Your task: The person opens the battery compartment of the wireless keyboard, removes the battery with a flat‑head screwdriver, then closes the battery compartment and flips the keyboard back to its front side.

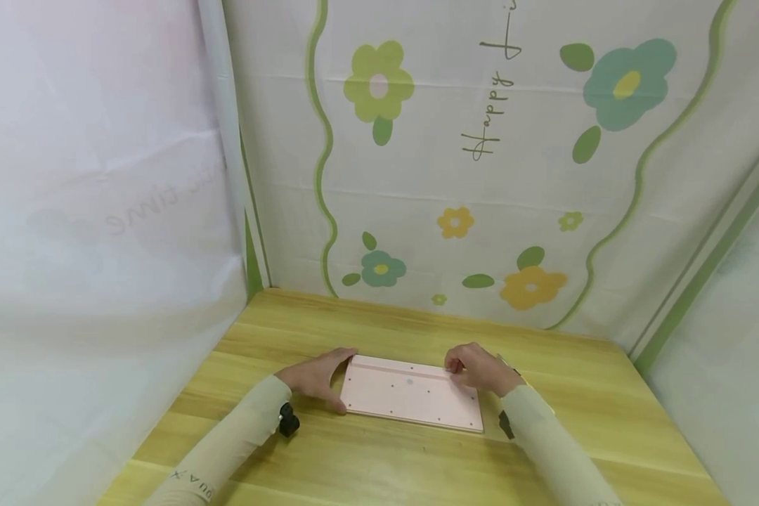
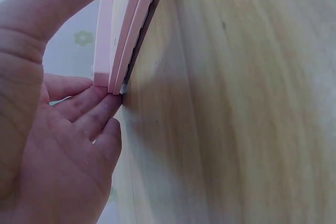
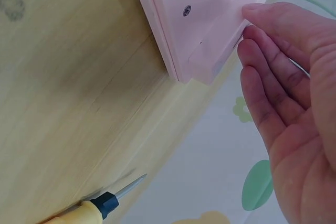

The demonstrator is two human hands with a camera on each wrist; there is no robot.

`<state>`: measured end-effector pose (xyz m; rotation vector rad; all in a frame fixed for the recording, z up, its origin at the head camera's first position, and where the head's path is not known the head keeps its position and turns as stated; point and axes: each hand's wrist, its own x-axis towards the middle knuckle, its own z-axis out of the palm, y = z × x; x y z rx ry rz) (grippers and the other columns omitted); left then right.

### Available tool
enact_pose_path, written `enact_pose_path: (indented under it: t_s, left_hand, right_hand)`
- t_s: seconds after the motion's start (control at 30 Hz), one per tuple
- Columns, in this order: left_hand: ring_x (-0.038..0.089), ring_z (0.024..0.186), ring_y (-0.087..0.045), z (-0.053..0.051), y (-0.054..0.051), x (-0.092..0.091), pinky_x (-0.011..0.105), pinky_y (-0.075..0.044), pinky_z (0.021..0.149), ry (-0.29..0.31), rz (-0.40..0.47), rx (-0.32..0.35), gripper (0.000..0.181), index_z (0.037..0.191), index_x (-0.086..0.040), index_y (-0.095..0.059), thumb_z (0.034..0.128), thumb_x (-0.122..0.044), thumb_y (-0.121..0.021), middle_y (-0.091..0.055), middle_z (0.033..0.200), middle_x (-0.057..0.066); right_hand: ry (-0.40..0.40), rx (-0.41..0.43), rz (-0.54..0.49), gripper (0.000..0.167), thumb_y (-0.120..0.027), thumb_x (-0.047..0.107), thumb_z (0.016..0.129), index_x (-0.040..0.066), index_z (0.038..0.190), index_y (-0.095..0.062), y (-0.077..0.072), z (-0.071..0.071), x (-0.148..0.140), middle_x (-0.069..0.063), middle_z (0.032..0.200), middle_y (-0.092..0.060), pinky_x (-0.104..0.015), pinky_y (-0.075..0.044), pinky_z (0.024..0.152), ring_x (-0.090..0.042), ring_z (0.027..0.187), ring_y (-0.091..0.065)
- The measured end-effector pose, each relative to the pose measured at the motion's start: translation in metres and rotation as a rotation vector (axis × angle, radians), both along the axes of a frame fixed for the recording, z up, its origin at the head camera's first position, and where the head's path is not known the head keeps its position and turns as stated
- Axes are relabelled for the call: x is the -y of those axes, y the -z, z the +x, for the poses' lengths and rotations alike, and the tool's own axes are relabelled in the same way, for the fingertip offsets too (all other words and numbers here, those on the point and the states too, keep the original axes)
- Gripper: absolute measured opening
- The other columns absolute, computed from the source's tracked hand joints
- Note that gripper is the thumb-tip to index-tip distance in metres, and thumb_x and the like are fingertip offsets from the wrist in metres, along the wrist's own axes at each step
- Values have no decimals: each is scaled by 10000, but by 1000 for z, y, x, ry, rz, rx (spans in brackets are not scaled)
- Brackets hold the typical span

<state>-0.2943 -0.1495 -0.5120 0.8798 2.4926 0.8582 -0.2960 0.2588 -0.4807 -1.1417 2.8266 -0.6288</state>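
Note:
A thin pink keyboard (image 1: pixel 411 402) lies face down on the wooden table, its screw-dotted back upward and a raised bar along the far edge. My left hand (image 1: pixel 316 376) holds its left end, thumb at the near corner and fingers at the far one; the left wrist view shows those fingertips against the keyboard's corner (image 2: pixel 102 74). At the far right, my right hand (image 1: pixel 481 369) pinches the raised bar, thumb on top and fingers curled behind it. A dark screw (image 3: pixel 187 10) shows near that corner. Keys underneath are mostly hidden.
To the right of the keyboard lies a screwdriver (image 3: pixel 107 203) with a yellow handle, dark collar and metal shaft, partly behind my right wrist in the head view. Flower-printed white curtains (image 1: pixel 417 176) enclose the wooden table (image 1: pixel 354 464) at the back and sides.

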Motion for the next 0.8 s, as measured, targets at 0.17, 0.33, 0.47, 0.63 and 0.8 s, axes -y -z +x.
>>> enact_pose_path:
  t_s: [0.17,0.33,0.47,0.63,0.8]
  left_hand:
    - [357,1606,-288,-1,0,1,572,-301,1286,3,-7,0,1277,1680,-67,-215,724,-440,-976,-280,1729,150]
    - [358,1604,-291,-2,0,2,570,-306,1283,7,-11,-7,1280,1679,-61,-214,725,-450,-973,-285,1725,151]
    - [365,1603,-291,-3,-1,2,574,-303,1283,5,-8,-2,1281,1676,-58,-220,719,-445,-978,-285,1724,161]
    - [367,1606,-284,-4,1,2,571,-302,1284,3,-23,-9,1280,1677,-67,-222,718,-457,-975,-275,1729,165]
    - [367,1606,-284,-2,1,-1,579,-302,1283,2,-24,-5,1279,1676,-65,-224,718,-457,-976,-277,1729,169]
  right_hand:
    - [18,22,1,113,-787,-74,876,5,936,-731,-1,-1,1,-100,866,-731,-314,-603,703,-220,774,-669]
    - [21,53,18,104,-798,-51,880,14,939,-742,-5,-6,0,-72,863,-733,-298,-600,711,-173,770,-656]
    - [34,107,42,120,-828,-37,859,37,906,-745,-10,-13,2,-25,836,-724,-222,-562,686,-74,737,-607]
    - [90,202,72,146,-849,-70,816,33,847,-750,-20,-19,10,-48,806,-733,-200,-534,655,-57,701,-587]
    - [206,295,120,175,-847,-110,782,39,799,-757,-28,-20,18,-101,778,-737,-235,-534,641,-103,665,-602]
